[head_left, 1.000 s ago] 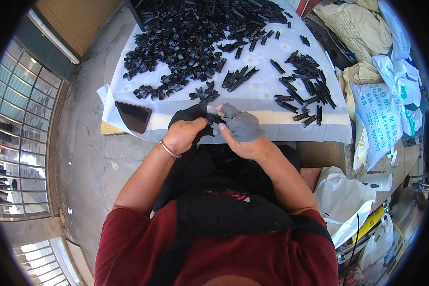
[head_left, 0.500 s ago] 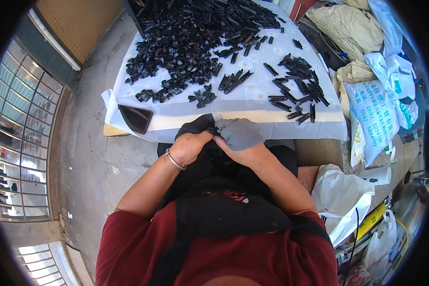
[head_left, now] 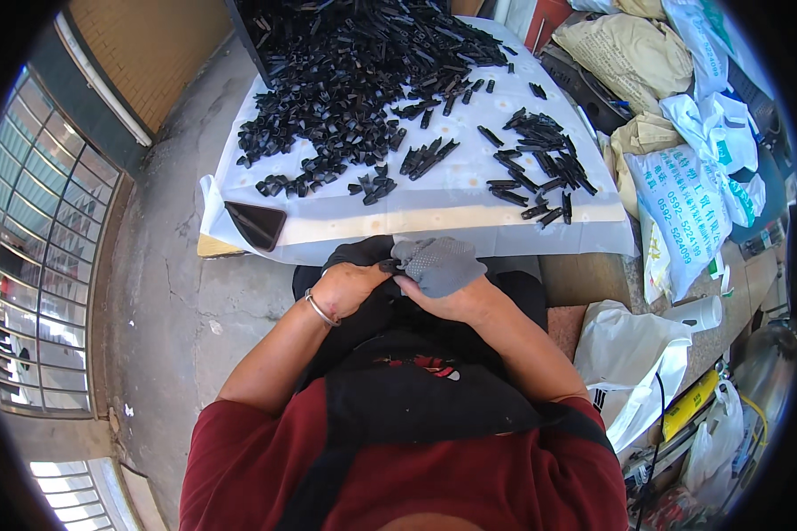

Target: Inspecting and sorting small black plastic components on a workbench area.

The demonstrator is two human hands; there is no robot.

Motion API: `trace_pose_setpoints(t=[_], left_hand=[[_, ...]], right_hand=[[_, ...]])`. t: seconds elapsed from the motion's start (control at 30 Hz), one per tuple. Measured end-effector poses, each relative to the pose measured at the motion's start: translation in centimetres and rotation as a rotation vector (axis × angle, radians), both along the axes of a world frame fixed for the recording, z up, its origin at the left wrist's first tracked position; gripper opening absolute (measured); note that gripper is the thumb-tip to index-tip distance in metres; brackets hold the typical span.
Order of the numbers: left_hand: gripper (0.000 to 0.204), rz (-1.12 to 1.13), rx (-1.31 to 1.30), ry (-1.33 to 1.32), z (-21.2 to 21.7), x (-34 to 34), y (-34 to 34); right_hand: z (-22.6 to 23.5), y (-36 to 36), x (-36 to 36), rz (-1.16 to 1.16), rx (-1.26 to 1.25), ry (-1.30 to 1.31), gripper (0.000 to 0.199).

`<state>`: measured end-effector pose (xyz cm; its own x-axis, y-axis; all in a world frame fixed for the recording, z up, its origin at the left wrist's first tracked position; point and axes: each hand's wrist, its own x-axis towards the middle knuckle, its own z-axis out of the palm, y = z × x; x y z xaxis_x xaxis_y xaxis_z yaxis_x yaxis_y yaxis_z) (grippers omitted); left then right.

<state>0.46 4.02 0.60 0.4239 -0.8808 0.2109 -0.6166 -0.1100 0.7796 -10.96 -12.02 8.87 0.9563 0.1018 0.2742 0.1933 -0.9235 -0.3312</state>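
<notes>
Below the table's front edge, my left hand, partly in a black glove, is closed with its thumb and fingers pinched together. My right hand, in a grey dotted glove with the thumb bare, meets it fingertip to fingertip. Between them sits a small black plastic piece, mostly covered by the fingers, so its exact shape is hidden. Ahead on the table lie a large heap of small curved black pieces and, to the right, a looser group of long black clip-like pieces.
A white cloth covers the table. A dark phone-like slab lies at its near left corner. Stuffed sacks crowd the right side, and a white bag stands by my right elbow. A barred window is at far left.
Both hands have come slightly lower, nearer my body, still pinched together on the small piece. The whole view has shifted a little; the pieces on the table look unchanged.
</notes>
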Motion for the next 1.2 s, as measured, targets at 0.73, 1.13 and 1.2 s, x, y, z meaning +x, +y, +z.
trace_pose_setpoints(t=[0.73, 1.13, 1.2], left_hand=[[0.041, 0.027, 0.312, -0.420, 2.0, -0.8, 0.4], [0.039, 0.122, 0.248, -0.171, 2.3, -1.6, 0.0], [0.037, 0.072, 0.288, -0.223, 2.3, -1.5, 0.1]], right_hand=[[-1.4, 0.5, 0.2, -0.051, 0.036, -0.081, 0.030], [-2.4, 0.2, 0.0, -0.145, -0.008, -0.042, 0.026], [-2.2, 0.3, 0.2, -0.161, 0.006, 0.006, 0.026]])
